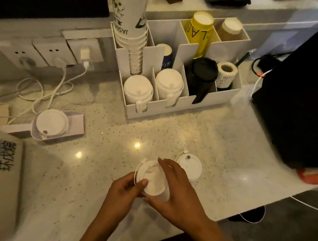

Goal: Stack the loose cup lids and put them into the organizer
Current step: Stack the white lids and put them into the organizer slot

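Hands: both hold a short stack of white lids (151,180) just above the counter (219,145). The left hand (126,192) pinches its near rim, thumb on top. The right hand (178,192) cups the far side, fingers curled round the edge.
Loose lids: one lid (189,167) lies flat on the counter just beside the right hand. Another lid (52,121) sits in a small tray (76,126) well off to the left.
Organizer: the white organizer (174,110) stands at the back of the counter. Its two front left slots already hold stacks of white lids (138,89), the next one black lids (203,74).
Stage: I'd say the stacking is only partly done, with two lids not yet gathered.
Risk, stack: the lids look thin and light. A lid set on askew could tip the pile or pop out of the pinch.
Risk, slots: both white-lid slots look nearly full, so pushing more in could jam or spill them forward.
Risk, edge: the counter's right edge (262,204) cuts in close behind the flat lid. A careless sweep could send it to the floor.
Room: open counter between hands and organizer. A black machine (302,95) crowds the right, cables (46,92) trail on the left.
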{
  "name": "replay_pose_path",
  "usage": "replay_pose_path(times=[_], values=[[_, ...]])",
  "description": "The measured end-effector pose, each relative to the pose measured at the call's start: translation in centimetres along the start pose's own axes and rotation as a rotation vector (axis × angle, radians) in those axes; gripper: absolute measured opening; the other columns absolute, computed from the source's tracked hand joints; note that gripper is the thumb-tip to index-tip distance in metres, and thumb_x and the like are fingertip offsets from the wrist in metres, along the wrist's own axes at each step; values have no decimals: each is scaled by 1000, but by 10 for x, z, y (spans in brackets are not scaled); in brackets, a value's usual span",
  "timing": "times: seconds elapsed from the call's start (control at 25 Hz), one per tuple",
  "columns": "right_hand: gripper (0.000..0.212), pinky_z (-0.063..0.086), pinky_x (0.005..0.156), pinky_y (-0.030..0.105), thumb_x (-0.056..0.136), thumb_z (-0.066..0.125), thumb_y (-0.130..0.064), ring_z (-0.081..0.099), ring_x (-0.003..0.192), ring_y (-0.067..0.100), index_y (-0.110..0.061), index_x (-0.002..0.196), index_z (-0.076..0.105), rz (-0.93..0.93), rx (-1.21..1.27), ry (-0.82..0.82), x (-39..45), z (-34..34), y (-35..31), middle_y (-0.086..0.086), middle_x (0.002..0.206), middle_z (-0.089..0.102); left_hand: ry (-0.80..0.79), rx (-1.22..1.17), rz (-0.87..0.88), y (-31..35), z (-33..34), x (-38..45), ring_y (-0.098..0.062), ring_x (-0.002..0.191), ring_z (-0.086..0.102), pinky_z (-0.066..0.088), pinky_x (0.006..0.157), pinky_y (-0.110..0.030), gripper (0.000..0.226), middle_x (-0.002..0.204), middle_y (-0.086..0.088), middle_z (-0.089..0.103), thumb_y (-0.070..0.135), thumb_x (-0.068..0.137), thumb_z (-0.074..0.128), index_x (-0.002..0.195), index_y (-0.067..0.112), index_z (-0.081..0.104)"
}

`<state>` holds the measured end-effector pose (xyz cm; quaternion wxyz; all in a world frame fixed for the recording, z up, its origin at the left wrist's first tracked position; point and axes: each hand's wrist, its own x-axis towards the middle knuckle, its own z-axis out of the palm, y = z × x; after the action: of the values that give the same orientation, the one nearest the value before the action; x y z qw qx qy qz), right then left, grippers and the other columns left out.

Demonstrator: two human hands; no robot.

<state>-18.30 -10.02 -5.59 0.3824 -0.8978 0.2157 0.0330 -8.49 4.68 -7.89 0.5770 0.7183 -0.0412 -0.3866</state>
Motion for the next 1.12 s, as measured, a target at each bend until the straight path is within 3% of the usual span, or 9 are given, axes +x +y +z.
replay_pose_path(times=[0.16,0.28,0.4,0.52,0.76,0.96,1.12], values=[[79,48,101,27,79,64,-67,42,128,5,-35,146,35,-4,-29,90,-4,-4,19,-12,145,45,21,-24,-27,2,16,5,-13,87,76,63,71,-27,21,95,6,81,16,91,71,106,29,76],[89,43,93,20,76,61,-70,42,124,7,-34,149,25,60,-48,112,-6,-5,29,-8,141,44,48,15,-18,10,28,11,-6,85,74,59,63,-19,28,92,14,79,14,90,72,100,41,74],[92,52,86,23,74,62,-73,48,116,10,-32,149,27,69,-80,148,-4,-8,39,-6,135,42,15,66,-7,19,39,18,2,88,71,58,61,-17,35,94,26,76,14,94,67,100,48,69],[86,52,86,24,75,61,-75,46,116,9,-32,146,34,70,-59,181,-2,-15,46,-9,133,40,-8,98,12,25,47,25,4,89,70,57,61,-16,33,95,29,75,15,95,65,104,47,69],[83,52,96,31,74,65,-68,47,123,13,-29,142,36,63,-53,229,1,-25,62,-5,139,47,-45,167,-13,34,64,38,-8,78,74,59,56,-24,30,91,14,76,15,96,64,106,42,71],[82,54,92,30,75,62,-71,48,120,13,-29,140,38,151,-49,264,8,-27,75,-4,137,50,-79,267,-18,39,80,58,-14,80,72,61,61,-26,24,93,11,75,21,95,66,106,42,70],[77,56,88,35,73,66,-68,54,114,20,-22,132,48,224,-111,295,14,-24,82,2,130,58,-25,453,8,32,91,76,1,88,65,49,71,-14,17,100,16,70,31,91,71,105,39,65]])
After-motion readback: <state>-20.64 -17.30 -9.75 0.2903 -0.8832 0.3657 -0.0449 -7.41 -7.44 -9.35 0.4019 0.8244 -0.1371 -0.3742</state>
